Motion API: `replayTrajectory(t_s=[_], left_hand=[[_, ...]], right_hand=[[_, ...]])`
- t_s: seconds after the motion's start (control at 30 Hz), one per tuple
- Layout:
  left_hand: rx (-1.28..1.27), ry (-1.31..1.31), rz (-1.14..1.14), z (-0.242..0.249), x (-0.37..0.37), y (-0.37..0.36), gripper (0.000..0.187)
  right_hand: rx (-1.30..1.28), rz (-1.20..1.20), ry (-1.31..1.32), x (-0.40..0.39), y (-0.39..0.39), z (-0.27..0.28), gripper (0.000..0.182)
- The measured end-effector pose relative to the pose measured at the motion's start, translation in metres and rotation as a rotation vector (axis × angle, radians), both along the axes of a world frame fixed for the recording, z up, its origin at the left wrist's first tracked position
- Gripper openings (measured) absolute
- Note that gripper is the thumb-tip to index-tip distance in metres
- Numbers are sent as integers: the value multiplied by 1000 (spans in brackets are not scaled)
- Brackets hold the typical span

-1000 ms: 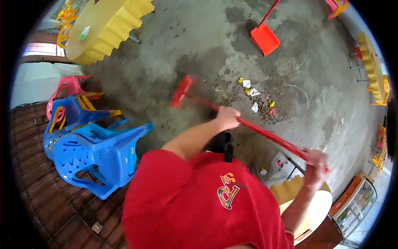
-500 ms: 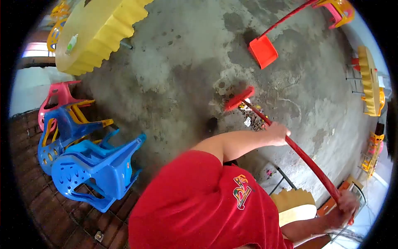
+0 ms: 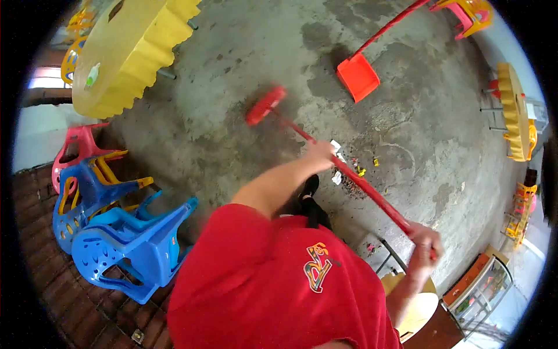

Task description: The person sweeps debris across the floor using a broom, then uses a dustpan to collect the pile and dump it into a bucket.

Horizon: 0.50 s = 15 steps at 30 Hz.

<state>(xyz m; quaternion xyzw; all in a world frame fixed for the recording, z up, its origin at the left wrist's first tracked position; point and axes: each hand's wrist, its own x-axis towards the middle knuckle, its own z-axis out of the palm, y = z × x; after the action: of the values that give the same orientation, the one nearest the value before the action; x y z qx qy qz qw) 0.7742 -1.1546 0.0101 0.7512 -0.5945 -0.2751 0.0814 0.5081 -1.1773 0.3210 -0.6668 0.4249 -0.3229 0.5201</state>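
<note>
A red broom (image 3: 372, 193) slants across the view, its red bristled head (image 3: 265, 105) on the grey floor toward the far left. My left hand (image 3: 319, 153) is wrapped around the handle partway down. Near the top end of the handle, my right hand (image 3: 426, 243) is closed on it too. Beside the handle lies a scatter of litter (image 3: 356, 181): dark bits, white crumpled scraps and small yellow pieces. Beyond it, a red long-handled dustpan (image 3: 358, 78) rests on the floor, apart from the broom head.
Stacked blue plastic chairs (image 3: 125, 250) and a pink chair (image 3: 78, 148) stand at left. A yellow-covered table (image 3: 133, 70) is at upper left, another table (image 3: 511, 110) at far right. A glass-sided cabinet (image 3: 482, 291) stands at lower right. My shoe (image 3: 310, 186) is near the litter.
The broom head has swung left and farther away from the litter. Both hands have moved left with the handle, and more of the scattered litter shows.
</note>
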Motion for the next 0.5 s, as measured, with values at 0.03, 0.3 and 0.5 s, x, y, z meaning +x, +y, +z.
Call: replayTrajectory(t_s=[0.03, 0.3, 0.5], left_hand=[[-69, 191, 13, 55, -13, -6, 20], [-132, 583, -206, 107, -171, -82, 20], [-250, 612, -18, 120, -143, -39, 21]], right_hand=[[-79, -8, 33, -9, -9, 25, 17], [-514, 223, -17, -59, -46, 135, 27], [-398, 640, -399, -69, -77, 137, 25]])
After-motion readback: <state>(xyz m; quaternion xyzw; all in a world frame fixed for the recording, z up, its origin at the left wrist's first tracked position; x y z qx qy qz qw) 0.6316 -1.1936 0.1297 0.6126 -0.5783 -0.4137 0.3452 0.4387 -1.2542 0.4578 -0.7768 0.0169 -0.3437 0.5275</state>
